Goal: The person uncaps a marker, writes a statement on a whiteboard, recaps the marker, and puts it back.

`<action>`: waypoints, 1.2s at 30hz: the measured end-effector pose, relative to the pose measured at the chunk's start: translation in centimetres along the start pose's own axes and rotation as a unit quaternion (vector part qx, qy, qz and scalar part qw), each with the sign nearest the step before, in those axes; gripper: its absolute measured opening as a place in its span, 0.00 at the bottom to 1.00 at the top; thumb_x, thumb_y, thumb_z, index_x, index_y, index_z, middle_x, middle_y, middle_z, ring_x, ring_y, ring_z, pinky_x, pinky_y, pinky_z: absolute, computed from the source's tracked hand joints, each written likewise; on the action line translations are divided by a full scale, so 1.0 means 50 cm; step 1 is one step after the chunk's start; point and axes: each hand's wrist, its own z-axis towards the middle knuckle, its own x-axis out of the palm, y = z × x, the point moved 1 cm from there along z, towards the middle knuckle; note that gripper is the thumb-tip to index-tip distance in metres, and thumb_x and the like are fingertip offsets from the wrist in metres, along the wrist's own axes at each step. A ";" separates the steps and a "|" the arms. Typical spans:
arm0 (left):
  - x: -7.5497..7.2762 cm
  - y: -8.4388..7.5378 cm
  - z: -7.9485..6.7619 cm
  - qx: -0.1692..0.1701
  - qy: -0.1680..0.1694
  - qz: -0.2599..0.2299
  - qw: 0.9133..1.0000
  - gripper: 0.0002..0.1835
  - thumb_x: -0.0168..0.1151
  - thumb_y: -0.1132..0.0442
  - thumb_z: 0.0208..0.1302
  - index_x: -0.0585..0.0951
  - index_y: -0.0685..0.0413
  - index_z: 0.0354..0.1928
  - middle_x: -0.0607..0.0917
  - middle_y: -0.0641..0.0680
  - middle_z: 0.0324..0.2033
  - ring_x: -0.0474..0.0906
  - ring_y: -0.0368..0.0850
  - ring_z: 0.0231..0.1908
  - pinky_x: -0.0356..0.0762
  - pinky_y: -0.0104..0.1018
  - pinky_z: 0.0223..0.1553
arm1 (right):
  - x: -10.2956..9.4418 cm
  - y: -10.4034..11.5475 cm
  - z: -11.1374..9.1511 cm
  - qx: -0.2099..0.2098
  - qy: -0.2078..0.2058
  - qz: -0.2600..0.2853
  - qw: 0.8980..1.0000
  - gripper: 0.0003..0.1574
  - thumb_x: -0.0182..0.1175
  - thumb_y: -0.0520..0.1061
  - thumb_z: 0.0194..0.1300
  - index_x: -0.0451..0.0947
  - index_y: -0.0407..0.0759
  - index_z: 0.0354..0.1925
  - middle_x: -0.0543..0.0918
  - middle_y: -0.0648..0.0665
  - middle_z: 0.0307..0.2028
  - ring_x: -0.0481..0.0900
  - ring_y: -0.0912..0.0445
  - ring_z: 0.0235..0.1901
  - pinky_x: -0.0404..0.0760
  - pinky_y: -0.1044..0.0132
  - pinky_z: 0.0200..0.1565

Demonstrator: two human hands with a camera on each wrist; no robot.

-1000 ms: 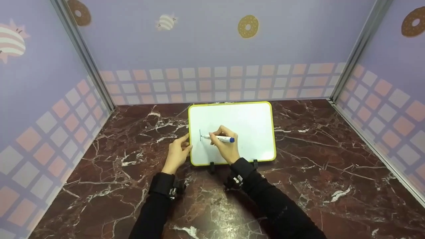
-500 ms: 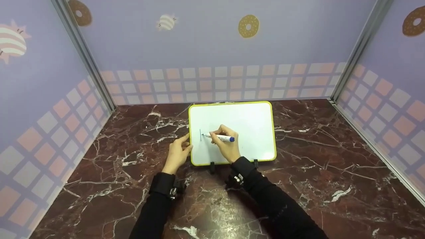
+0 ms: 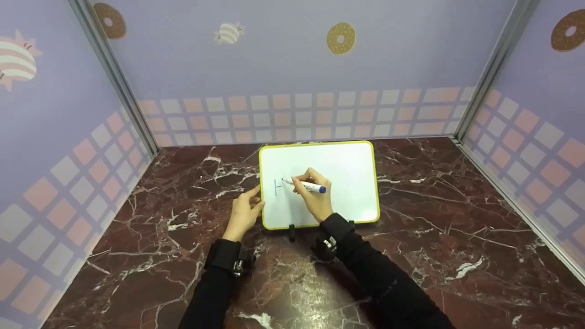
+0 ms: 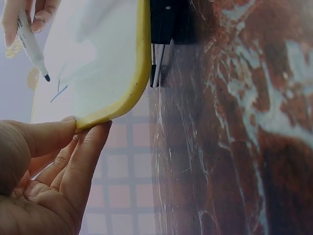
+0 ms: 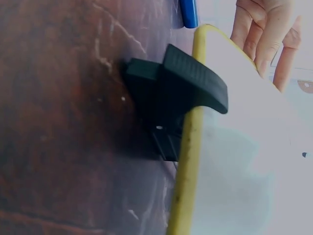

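A white marker [image 3: 309,186] with a blue end is pinched in my right hand [image 3: 318,199], slanting left over the whiteboard [image 3: 349,178]. Its dark tip [image 4: 47,78] points at the board, just up and right of the blue strokes [image 3: 275,187], a vertical line with a short bar from its middle. My left hand [image 3: 243,214] pinches the board's yellow left edge, thumb on the front and fingers behind, as the left wrist view shows. The board stands leaning back, and black stand clips [image 5: 193,81] hook over its lower edge.
A dark red marbled tabletop [image 3: 192,265] lies under the board. Purple walls with pink and white squares [image 3: 281,114] rise behind and on both sides, with metal corner posts [image 3: 493,59]. A blue rounded end [image 5: 188,12] shows at the top of the right wrist view.
A short blue bar now extends right from the vertical line. My right hand has lifted the marker tip slightly up and right. The left hand keeps its place on the edge.
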 end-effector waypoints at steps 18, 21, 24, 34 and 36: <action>0.000 -0.003 -0.002 -0.003 0.007 -0.003 1.000 0.28 0.58 0.73 0.68 0.69 0.61 0.70 0.84 0.70 0.48 0.84 0.62 0.49 0.88 0.44 0.45 | -0.004 -0.003 -0.023 -0.002 0.043 -0.024 0.999 0.14 0.61 0.25 0.62 0.71 0.26 0.21 0.81 0.32 0.19 0.79 0.41 0.19 0.72 0.77 0.24; 0.001 -0.002 -0.002 -0.008 0.009 -0.011 1.000 0.29 0.58 0.74 0.68 0.68 0.61 0.70 0.84 0.69 0.47 0.84 0.62 0.48 0.88 0.44 0.45 | -0.007 -0.001 -0.028 -0.009 0.053 -0.027 0.998 0.14 0.61 0.25 0.62 0.70 0.27 0.21 0.81 0.32 0.19 0.79 0.42 0.18 0.70 0.77 0.23; 0.002 0.000 -0.001 -0.009 0.006 -0.012 1.000 0.29 0.59 0.74 0.68 0.68 0.61 0.70 0.85 0.68 0.46 0.85 0.61 0.47 0.88 0.44 0.44 | -0.009 0.001 -0.028 -0.011 0.046 -0.025 0.999 0.13 0.61 0.25 0.62 0.71 0.27 0.21 0.81 0.32 0.19 0.79 0.42 0.18 0.70 0.77 0.23; 0.002 0.003 0.002 0.011 0.003 0.006 1.000 0.28 0.59 0.75 0.67 0.70 0.63 0.69 0.85 0.70 0.46 0.86 0.61 0.44 0.89 0.43 0.39 | -0.016 -0.002 -0.022 0.014 0.005 -0.013 1.000 0.13 0.61 0.25 0.61 0.72 0.26 0.22 0.80 0.28 0.19 0.79 0.42 0.18 0.72 0.78 0.22; 0.001 0.002 0.003 0.010 0.002 0.006 1.000 0.28 0.59 0.75 0.66 0.71 0.62 0.68 0.86 0.70 0.45 0.87 0.60 0.43 0.89 0.42 0.39 | -0.015 -0.004 -0.023 0.016 0.008 -0.016 1.000 0.13 0.61 0.25 0.61 0.71 0.26 0.21 0.81 0.29 0.19 0.80 0.42 0.18 0.72 0.78 0.23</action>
